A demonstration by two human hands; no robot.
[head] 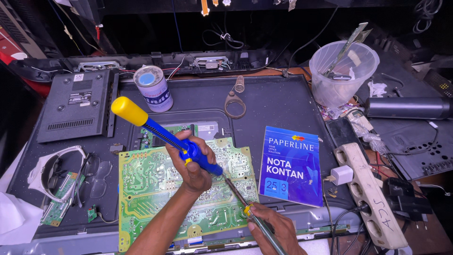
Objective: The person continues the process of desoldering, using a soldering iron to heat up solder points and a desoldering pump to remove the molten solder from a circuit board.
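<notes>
A green circuit board (155, 189) lies solder side up on the dark back panel (278, 104) of a flat screen. My left hand (192, 163) grips a blue desoldering pump (160, 134) with a yellow plunger cap, its nozzle down near the board's right part. My right hand (273, 226) holds a soldering iron (245, 200) by its handle, its tip touching the board just below the pump's nozzle.
A blue receipt booklet (291, 165) lies right of the board. A solder spool (152, 89) and coiled iron stand (236, 99) sit behind. A black cover (78, 104), glasses (92, 174), small boards at left; clear plastic tub (342, 71), phone (342, 132), power strip (368, 193) at right.
</notes>
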